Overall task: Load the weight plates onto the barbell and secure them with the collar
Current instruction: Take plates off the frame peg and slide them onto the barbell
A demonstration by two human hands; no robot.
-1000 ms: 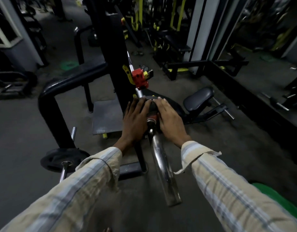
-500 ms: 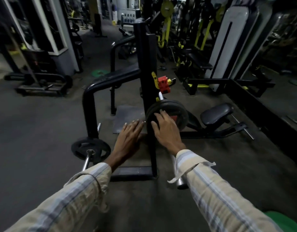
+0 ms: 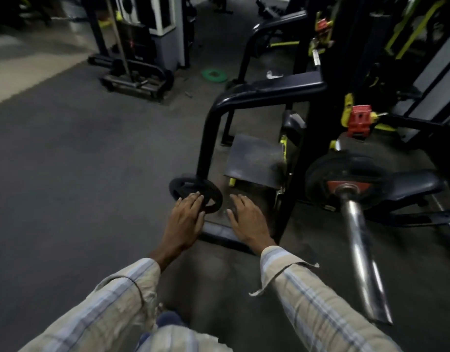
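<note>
A chrome barbell sleeve (image 3: 362,252) runs toward me at the right, with a black weight plate (image 3: 328,171) loaded on it. A second, smaller black plate (image 3: 191,189) sits low at the foot of the black rack frame (image 3: 206,138), on a storage peg. My left hand (image 3: 184,219) hovers just in front of that plate, fingers spread, its fingertips overlapping the plate's near rim. To its right my right hand (image 3: 246,219) is held flat and open, holding nothing. A red block (image 3: 359,123) is clamped on the rack upright above the loaded plate.
A black seat pad (image 3: 417,184) lies behind the loaded plate. A dark foot platform (image 3: 254,158) sits inside the rack. A green plate (image 3: 213,75) lies on the floor farther back, near a low sled-like machine (image 3: 135,74). Grey rubber floor spreads to the left.
Both hands have left the plate on the barbell and swung left and down to the smaller plate at the rack's foot. The view has turned left with them.
</note>
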